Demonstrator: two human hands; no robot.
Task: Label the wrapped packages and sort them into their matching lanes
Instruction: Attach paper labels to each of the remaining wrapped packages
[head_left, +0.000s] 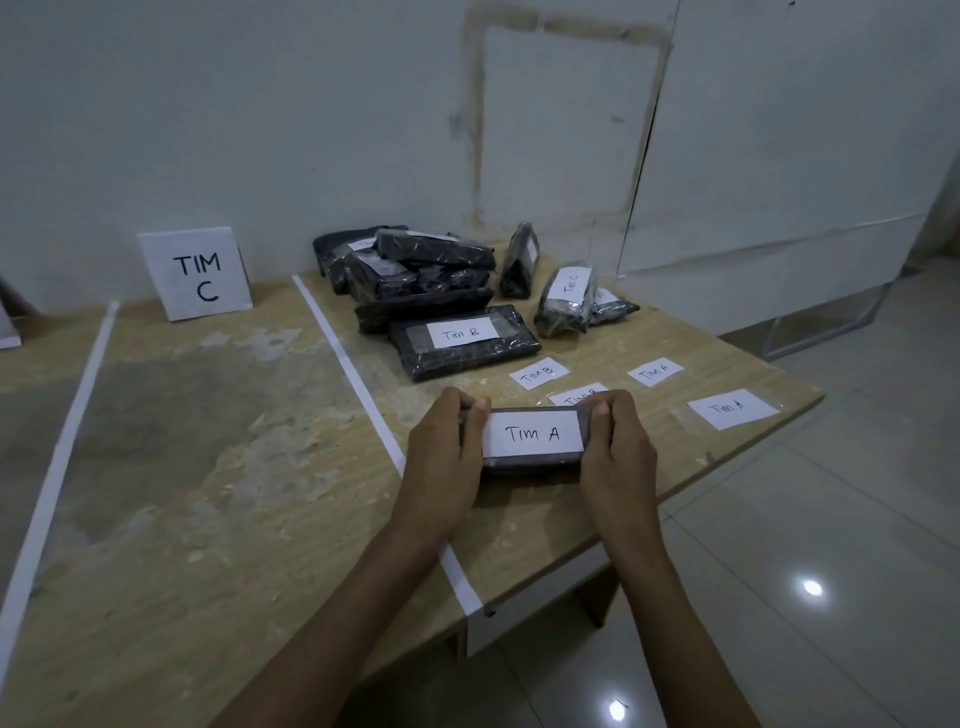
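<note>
A black wrapped package (530, 460) with a white "TIM A" label (531, 433) lies near the table's front edge. My left hand (444, 457) grips its left end and my right hand (618, 452) grips its right end, thumbs pressing the label's edges. Behind it lies a package labelled "TIM B" (465, 343). A pile of black wrapped packages (410, 265) sits at the back. A package marked "TIM C" (566, 301) lies to the right of the pile.
Loose labels lie on the table: "TIM B" (538, 372), "TIM A" (655, 371), another "TIM A" (732, 408), and one half hidden (574, 397). A "TIM C" sign (196, 273) leans on the wall. White tape strips (353, 374) (62, 447) mark lanes. The table's right edge (753, 457) drops to tiled floor.
</note>
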